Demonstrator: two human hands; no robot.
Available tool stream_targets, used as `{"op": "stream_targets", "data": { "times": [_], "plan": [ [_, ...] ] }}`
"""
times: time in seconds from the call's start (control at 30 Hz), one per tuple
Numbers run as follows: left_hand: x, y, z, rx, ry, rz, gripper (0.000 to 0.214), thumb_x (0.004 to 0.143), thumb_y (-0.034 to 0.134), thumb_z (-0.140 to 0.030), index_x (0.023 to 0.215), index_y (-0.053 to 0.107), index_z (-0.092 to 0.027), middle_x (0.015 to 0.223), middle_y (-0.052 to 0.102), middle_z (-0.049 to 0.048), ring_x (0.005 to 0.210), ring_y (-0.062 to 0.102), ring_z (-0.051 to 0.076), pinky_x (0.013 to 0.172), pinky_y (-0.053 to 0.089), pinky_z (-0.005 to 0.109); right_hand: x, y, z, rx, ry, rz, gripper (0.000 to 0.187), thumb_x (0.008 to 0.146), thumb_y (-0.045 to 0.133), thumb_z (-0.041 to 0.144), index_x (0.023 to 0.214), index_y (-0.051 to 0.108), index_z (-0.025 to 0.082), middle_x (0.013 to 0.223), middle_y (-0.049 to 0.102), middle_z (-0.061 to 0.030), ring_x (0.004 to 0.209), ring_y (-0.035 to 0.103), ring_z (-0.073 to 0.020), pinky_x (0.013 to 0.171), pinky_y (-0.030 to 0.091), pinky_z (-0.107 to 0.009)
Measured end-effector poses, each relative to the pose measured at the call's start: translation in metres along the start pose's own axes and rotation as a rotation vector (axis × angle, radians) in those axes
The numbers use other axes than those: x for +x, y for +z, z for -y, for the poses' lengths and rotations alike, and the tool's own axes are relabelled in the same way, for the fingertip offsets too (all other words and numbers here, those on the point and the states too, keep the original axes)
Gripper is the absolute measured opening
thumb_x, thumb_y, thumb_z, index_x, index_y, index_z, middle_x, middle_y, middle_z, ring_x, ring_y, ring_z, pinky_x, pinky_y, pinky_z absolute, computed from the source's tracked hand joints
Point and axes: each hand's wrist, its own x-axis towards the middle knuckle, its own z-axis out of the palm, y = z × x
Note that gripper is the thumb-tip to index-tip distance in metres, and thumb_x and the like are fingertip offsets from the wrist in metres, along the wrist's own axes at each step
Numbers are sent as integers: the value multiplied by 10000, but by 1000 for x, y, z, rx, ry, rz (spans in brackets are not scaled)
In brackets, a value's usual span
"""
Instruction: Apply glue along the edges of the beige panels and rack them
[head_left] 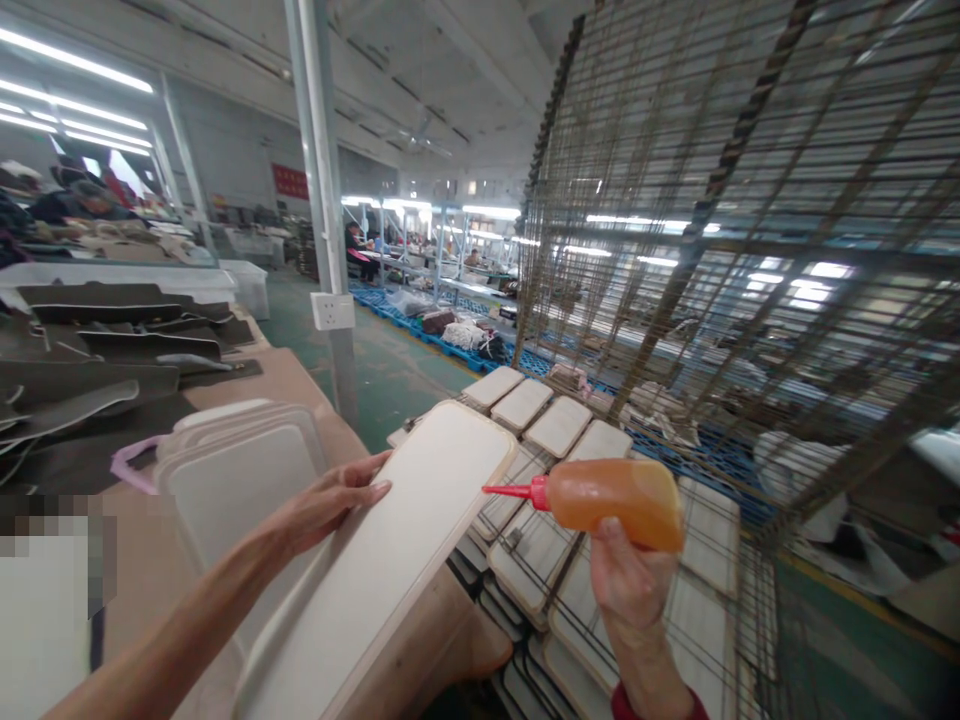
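Note:
My left hand [330,503] grips the left edge of a long cream panel [420,510] with rounded corners, thumb on top and fingers partly hidden at the edge. The panel is tilted across the middle of the view. In my right hand [630,575] is a squeeze bottle [615,502] of amber liquid, lying nearly level. Its red nozzle [517,491] points left, with the tip at the panel's right edge; whether it touches I cannot tell. A stack of similar pale panels [240,470] leans on the table to the left.
Wire racks [555,560] holding several small pale panels stand at front right, below a raised wire grid [720,200]. Dark cut pieces [120,350] lie piled on the brown table [292,385]. A post with a socket box [332,311] rises beyond. People work at the far left.

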Motion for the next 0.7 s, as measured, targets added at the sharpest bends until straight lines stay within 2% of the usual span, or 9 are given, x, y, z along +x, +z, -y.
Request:
{"op": "stream_targets", "data": {
  "times": [0.2, 0.4, 0.6, 0.7],
  "plan": [
    [2, 3, 0, -4, 2, -33, 638, 753, 711, -296, 1344, 493, -199, 1082, 709, 89, 849, 689, 239, 683, 550, 270, -1, -1, -1, -19, 13, 21, 549, 589, 799, 178, 1094, 594, 240, 891, 695, 16, 772, 653, -138, 785, 530, -289],
    [1, 3, 1, -15, -2, -58, 689, 738, 725, -305, 1365, 466, -191, 1069, 713, 101, 821, 693, 242, 671, 555, 281, -1, 2, -2, 4, 43, 45, 555, 585, 805, 197, 1095, 591, 244, 886, 692, 26, 767, 653, -129, 764, 534, -254],
    [1, 7, -2, -32, -35, -117, 735, 692, 764, -321, 1354, 480, -180, 1042, 722, 102, 773, 692, 226, 650, 552, 269, -4, -2, -2, -105, 41, 111, 472, 647, 771, 259, 1075, 575, 236, 972, 687, -22, 783, 651, -172, 761, 534, -346],
    [0, 8, -4, -29, -40, -114, 740, 685, 770, -326, 1351, 483, -179, 1034, 723, 100, 757, 690, 222, 629, 550, 268, -5, -1, -1, -130, 40, 124, 388, 653, 764, 267, 991, 581, 222, 920, 689, -20, 755, 645, -172, 755, 528, -362]
  ]
}}
